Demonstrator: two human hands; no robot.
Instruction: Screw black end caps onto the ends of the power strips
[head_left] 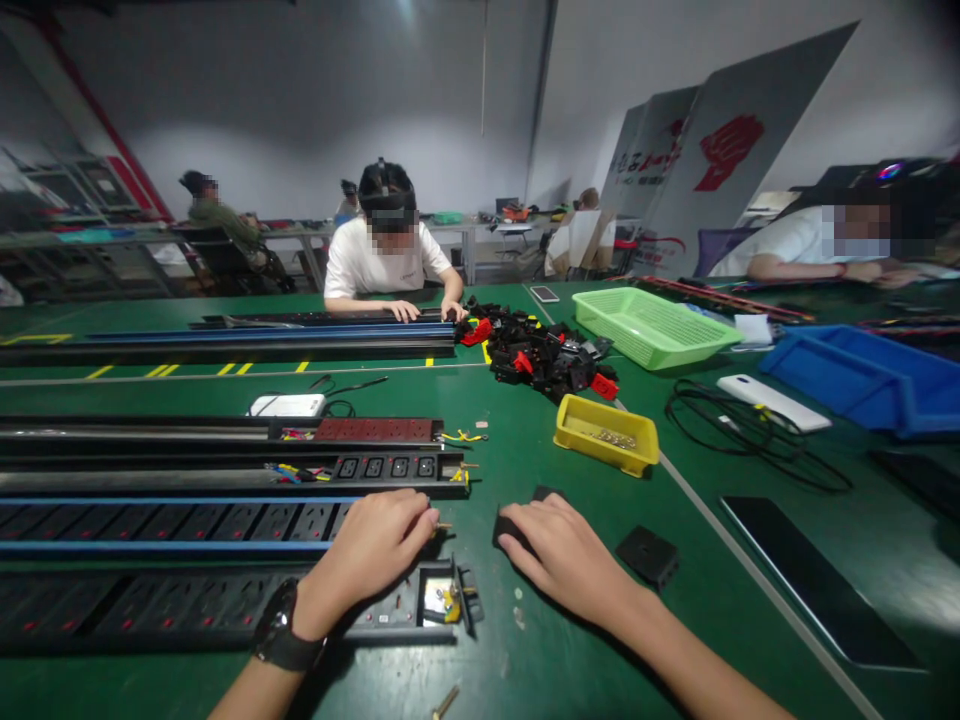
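Note:
My left hand (386, 545) lies over the right end of a blue-edged power strip (225, 522), its fingers curled around that end. A brass screw (444, 526) pokes out just beyond the fingertips. To the right, my right hand (559, 555) has its fingers closed over a black plastic piece (507, 530) on the table; most of the piece is hidden. Nearest me is another black power strip (210, 605), with an end cap (466, 598) standing at its open end, where yellow wire shows. A loose black plastic cap (648, 556) lies right of my right hand.
Two more strips (375, 430) with exposed wires lie farther back. A yellow bin (607, 435) of small metal parts, a heap of black and red pieces (551, 350), a green basket (656, 325) and a blue bin (862, 380) stand beyond. A co-worker (386, 250) works opposite.

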